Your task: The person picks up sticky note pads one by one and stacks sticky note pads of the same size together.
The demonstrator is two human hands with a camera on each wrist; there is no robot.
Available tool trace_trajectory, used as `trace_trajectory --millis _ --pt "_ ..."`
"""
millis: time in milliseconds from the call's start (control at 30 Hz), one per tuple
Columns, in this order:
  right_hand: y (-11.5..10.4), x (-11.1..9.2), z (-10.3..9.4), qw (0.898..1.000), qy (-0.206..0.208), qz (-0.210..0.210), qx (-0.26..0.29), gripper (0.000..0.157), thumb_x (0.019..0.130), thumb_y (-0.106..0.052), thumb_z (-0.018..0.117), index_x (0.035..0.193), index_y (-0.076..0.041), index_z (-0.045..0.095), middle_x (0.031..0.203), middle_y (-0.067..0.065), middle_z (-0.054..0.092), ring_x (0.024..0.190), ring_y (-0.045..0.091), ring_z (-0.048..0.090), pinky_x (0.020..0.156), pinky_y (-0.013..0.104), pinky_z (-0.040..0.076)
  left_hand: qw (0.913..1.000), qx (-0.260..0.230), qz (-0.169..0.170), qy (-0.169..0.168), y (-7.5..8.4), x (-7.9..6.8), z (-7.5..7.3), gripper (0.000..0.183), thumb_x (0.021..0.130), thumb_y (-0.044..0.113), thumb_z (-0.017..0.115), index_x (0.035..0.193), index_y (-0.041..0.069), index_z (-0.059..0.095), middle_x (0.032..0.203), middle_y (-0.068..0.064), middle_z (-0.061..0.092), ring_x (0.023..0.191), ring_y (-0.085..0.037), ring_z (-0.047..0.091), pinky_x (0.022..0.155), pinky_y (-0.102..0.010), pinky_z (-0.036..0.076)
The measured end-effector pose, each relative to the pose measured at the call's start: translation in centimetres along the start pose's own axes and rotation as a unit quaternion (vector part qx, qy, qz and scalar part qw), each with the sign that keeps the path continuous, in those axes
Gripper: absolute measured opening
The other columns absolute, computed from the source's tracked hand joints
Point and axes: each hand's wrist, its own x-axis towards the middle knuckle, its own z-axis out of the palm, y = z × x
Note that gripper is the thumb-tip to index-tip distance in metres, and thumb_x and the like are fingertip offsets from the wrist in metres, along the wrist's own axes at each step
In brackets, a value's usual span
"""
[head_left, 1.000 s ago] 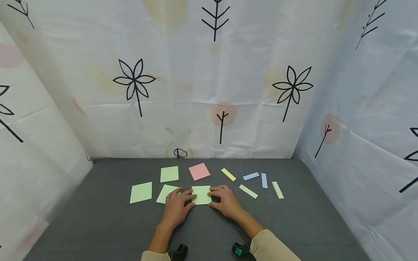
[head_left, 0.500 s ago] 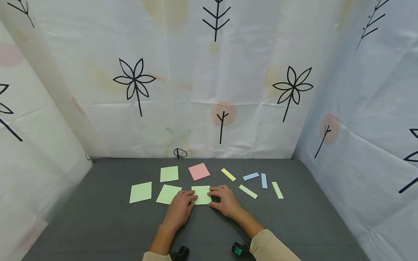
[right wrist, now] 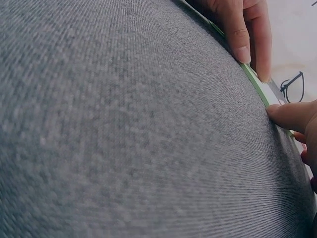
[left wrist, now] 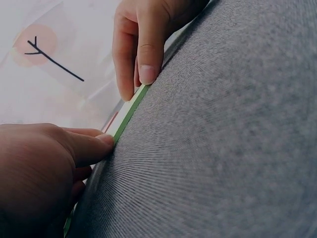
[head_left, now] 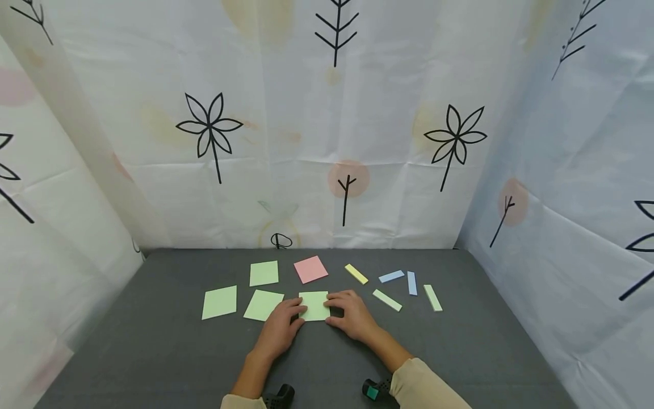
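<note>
A light green sticky note pad (head_left: 314,306) lies flat on the grey tabletop between the two hands. My left hand (head_left: 282,326) grips its left side, thumb at the near corner and fingers along the edge. On the right side my right hand (head_left: 353,316) holds the pad the same way. In the left wrist view, the pad's thick green edge (left wrist: 130,115) runs between the left thumb (left wrist: 99,147) and the right thumb (left wrist: 147,62). Just left of the held pad lies another green pad (head_left: 263,304), slightly turned, its near right corner close to my left hand.
Two more green pads (head_left: 219,302) (head_left: 263,273) and a pink pad (head_left: 310,269) lie around the left and back. To the right are narrow strips: yellow (head_left: 356,274), blue (head_left: 391,276) (head_left: 412,283) and green (head_left: 387,300) (head_left: 433,297). Patterned white cloth (head_left: 276,199) hangs behind.
The left hand's fingers have drawn in off the neighbouring green pad, toward the held pad's left edge. My right hand and the pads have stayed put.
</note>
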Motion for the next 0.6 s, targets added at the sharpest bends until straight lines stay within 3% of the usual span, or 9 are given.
trace_trajectory --millis 333,600 --pt "1.2 2.0 -0.8 0.998 0.001 -0.033 0.058 0.029 0.087 -0.02 0.074 0.11 -0.003 0.072 0.114 0.012 0.068 0.106 0.03 0.059 0.091 0.049 0.044 1.0 -0.003 0.007 -0.004 -0.7 0.1 0.2 0.027 0.085 0.005 0.073 0.112 0.002 0.072 0.128 -0.015 0.06 0.121 -0.035 0.053 0.101 -0.05 0.039" --pt "2.1 4.8 -1.0 0.995 0.001 0.024 0.102 0.029 0.093 -0.018 0.066 0.116 0.0 0.068 0.118 0.017 0.065 0.112 0.034 0.059 0.094 0.052 0.044 0.9996 -0.011 0.02 -0.017 -0.6 0.1 -0.1 0.027 0.086 0.003 0.071 0.113 0.001 0.071 0.128 -0.018 0.059 0.122 -0.038 0.052 0.101 -0.052 0.039"
